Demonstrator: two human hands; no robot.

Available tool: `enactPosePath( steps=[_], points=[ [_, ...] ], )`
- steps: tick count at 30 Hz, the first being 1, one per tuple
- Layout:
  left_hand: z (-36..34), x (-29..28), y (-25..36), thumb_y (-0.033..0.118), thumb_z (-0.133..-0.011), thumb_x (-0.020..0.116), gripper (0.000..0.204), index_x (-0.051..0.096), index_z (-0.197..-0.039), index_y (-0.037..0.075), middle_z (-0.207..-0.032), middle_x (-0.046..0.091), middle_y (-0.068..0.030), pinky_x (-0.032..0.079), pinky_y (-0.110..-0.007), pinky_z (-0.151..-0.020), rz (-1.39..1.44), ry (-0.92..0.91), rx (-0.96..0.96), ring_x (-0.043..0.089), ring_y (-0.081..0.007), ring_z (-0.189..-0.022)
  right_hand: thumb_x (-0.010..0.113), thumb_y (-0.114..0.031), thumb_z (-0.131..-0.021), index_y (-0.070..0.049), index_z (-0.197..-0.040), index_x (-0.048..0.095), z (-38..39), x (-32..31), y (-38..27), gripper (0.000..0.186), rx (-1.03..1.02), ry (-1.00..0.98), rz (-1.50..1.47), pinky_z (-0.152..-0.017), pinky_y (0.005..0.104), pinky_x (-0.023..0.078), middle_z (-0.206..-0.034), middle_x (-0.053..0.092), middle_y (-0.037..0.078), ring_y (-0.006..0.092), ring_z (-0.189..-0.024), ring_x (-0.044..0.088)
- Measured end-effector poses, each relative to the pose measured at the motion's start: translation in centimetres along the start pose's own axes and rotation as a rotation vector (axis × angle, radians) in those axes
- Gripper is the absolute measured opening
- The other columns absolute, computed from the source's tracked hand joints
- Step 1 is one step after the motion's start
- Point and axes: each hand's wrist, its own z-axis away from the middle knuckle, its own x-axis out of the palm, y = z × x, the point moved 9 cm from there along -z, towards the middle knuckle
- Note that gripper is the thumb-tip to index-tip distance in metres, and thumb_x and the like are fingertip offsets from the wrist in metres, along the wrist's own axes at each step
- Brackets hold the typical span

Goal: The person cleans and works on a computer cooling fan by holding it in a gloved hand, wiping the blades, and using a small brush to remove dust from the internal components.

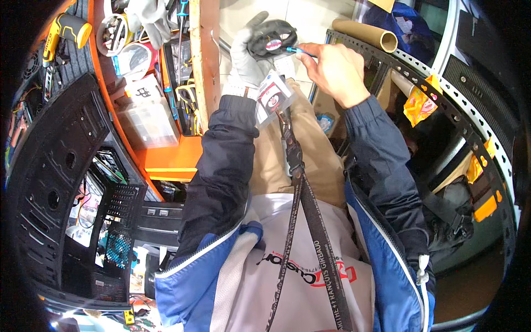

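In a grey-and-white work glove, my left hand [243, 58] is closed around the edge of a black round computer fan [272, 43]. A round label sits at the fan's hub. My bare right hand [340, 72] pinches a slim blue tool [296, 50] between thumb and fingers. Its end reaches the right side of the fan, close to the label; whether it is a brush or another tool is too small to tell. Below both hands, a badge in a clear holder [274, 100] hangs from a dark lanyard [298, 171].
On the left stand a black computer case [55, 199] and an orange shelf [168, 157] with tools and a clear plastic box [149, 124]. A yellow-black power tool [66, 33] lies at upper left. A cardboard tube [365, 34] rests on the perforated metal rack [437, 97] at right.
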Motion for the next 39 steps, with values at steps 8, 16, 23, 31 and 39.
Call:
enactPosePath(
  steps=[8, 16, 23, 31, 39],
  points=[
    [0.0, 0.1, -0.8, 0.058, -0.096, 0.066, 0.083, 0.057, -0.154, 0.0, -0.131, 0.075, -0.022, 0.062, -0.058, -0.106, 0.084, -0.05, -0.002, 0.074, -0.0378, -0.122, 0.07, -0.041, -0.103, -0.019, -0.119, 0.086, 0.3, 0.0, -0.2, 0.031, 0.023, -0.184, -0.024, -0.085, 0.0503, 0.063, -0.098, 0.082, 0.016, 0.0377, -0.096, 0.08],
    [-1.0, -1.1, -1.7, 0.05, -0.099, 0.064, 0.074, 0.055, -0.155, 0.002, -0.135, 0.072, -0.0201, 0.065, -0.06, -0.101, 0.109, -0.055, -0.013, 0.074, -0.0356, -0.121, 0.069, -0.044, -0.104, -0.02, -0.122, 0.086, 1.6, 0.7, 3.2, 0.034, 0.223, -0.169, -0.045, -0.087, 0.0503, 0.063, -0.099, 0.082, 0.016, 0.0386, -0.097, 0.08],
    [-1.8, -1.5, -2.2, 0.06, -0.099, 0.061, 0.072, 0.06, -0.15, 0.008, -0.136, 0.072, -0.0211, 0.064, -0.066, -0.096, 0.173, 0.005, -0.046, 0.075, -0.0409, -0.118, 0.072, -0.042, -0.102, -0.023, -0.122, 0.086, 2.6, 1.7, 4.4, 0.031, 0.306, 0.01, -0.119, -0.082, 0.047, 0.063, -0.095, 0.081, 0.016, 0.0361, -0.092, 0.081],
    [-2.7, -2.0, -1.4, 0.07, -0.097, 0.057, 0.078, 0.065, -0.145, 0.009, -0.136, 0.073, -0.0226, 0.061, -0.068, -0.1, 0.165, 0.165, 0.042, 0.074, -0.0454, -0.118, 0.074, -0.042, -0.104, -0.024, -0.125, 0.086, 3.6, 2.9, 8.7, 0.03, 0.408, 0.147, -0.018, -0.081, 0.0391, 0.063, -0.101, 0.083, 0.015, 0.0314, -0.092, 0.082],
    [-2.2, 1.3, -1.7, 0.081, -0.095, 0.055, 0.094, 0.058, -0.151, 0.005, -0.145, 0.061, -0.0388, 0.058, -0.067, -0.107, 0.321, 0.0, 0.041, 0.07, -0.0514, -0.123, 0.069, -0.041, -0.107, -0.018, -0.127, 0.084, 2.8, 5.0, 3.4, 0.033, 0.291, -0.025, -0.341, -0.071, 0.0372, 0.059, -0.089, 0.08, 0.015, 0.0215, -0.075, 0.078]
  ],
)
